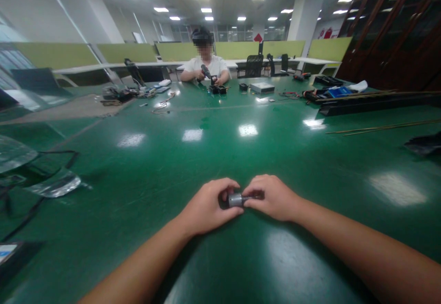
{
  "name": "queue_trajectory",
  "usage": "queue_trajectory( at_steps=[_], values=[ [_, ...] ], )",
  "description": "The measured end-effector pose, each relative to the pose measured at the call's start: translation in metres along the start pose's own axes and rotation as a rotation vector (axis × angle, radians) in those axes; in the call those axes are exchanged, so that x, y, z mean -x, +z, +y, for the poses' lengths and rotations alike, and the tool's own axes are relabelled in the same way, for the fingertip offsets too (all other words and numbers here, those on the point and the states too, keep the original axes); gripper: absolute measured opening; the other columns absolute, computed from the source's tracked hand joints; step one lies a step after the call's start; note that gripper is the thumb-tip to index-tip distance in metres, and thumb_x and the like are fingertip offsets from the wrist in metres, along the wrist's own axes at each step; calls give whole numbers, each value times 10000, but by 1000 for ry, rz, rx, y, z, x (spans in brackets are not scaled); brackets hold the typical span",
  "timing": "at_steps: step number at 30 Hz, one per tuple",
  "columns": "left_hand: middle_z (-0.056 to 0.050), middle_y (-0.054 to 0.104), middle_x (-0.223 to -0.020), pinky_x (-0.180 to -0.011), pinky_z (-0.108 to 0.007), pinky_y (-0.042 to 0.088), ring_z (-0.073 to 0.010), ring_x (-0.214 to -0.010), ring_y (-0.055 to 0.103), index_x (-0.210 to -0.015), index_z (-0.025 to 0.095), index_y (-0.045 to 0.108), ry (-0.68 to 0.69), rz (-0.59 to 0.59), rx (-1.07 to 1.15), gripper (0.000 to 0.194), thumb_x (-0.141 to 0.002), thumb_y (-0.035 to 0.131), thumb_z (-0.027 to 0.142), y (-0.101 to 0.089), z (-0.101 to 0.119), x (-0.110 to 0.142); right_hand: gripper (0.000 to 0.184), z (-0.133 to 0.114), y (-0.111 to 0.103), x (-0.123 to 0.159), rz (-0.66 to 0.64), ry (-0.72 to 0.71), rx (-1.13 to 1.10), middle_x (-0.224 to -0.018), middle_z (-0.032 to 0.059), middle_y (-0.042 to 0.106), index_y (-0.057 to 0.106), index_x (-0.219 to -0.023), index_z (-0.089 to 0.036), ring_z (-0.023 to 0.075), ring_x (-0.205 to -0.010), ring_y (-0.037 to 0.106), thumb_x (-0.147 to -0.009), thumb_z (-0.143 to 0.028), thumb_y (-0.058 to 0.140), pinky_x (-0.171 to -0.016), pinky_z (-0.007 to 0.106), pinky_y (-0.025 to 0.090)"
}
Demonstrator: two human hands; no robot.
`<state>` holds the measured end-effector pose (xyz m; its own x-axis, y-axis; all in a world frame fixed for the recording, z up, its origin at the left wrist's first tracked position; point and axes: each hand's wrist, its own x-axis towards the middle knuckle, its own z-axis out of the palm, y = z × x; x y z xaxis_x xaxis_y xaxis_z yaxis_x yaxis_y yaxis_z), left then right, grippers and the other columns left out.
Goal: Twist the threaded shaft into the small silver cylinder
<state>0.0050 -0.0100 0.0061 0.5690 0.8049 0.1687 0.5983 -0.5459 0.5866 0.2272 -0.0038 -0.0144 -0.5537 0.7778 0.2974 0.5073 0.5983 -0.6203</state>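
A small silver cylinder [235, 199] with dark ends lies sideways on or just above the green table, between my two hands. Around its left part curl the thumb and fingers of my left hand [214, 205]. My right hand [272, 197] pinches a thin dark piece [254, 195] at the cylinder's right end. Whether that piece is joined to the cylinder cannot be made out, since my fingers cover part of it.
The glossy green table [193, 161] spreads out ahead. On the left are a clear plastic bottle [55, 182] and a black cable [74, 157]. Across the table sits a person [210, 67] handling a dark tool. Black channels [372, 104] and thin rods [389, 126] lie right.
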Motion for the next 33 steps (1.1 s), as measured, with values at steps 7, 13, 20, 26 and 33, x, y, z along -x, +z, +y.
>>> queue_trajectory(
  at_steps=[7,13,20,26,33],
  values=[
    [-28,654,-830,-684,-261,438,-155,-748,586,-991,185,689,19,-28,24,207,-923,573,341,-4,3,-1,78,-3,0,0,8,3,6,-787,19,679,729,-874,-186,145,-750,589,-797,-191,728,-699,258,416],
    [-32,654,-860,-705,-271,447,-173,-784,594,-982,189,685,38,-40,-8,172,-841,654,283,-3,3,-1,82,-4,-1,1,-10,-14,33,-797,18,682,722,-873,-194,155,-765,588,-792,-197,730,-745,288,412],
    [-24,659,-876,-725,-278,443,-182,-802,598,-962,195,671,17,-42,-20,179,-791,695,243,-1,1,-1,81,-3,-1,2,-4,-26,34,-803,14,681,718,-876,-197,155,-776,588,-796,-204,721,-742,287,405],
    [-24,655,-873,-739,-287,432,-187,-808,594,-933,186,655,37,-38,-34,190,-776,725,265,-2,-2,0,69,-4,-2,2,-12,-38,34,-792,13,678,711,-857,-187,153,-767,588,-789,-188,721,-742,283,407],
    [-19,649,-845,-727,-282,430,-181,-785,594,-915,189,650,45,-40,-30,185,-773,732,275,-3,-2,0,68,-5,-5,2,-25,-35,21,-810,22,696,722,-858,-190,165,-790,609,-790,-185,718,-756,291,421]
  ],
)
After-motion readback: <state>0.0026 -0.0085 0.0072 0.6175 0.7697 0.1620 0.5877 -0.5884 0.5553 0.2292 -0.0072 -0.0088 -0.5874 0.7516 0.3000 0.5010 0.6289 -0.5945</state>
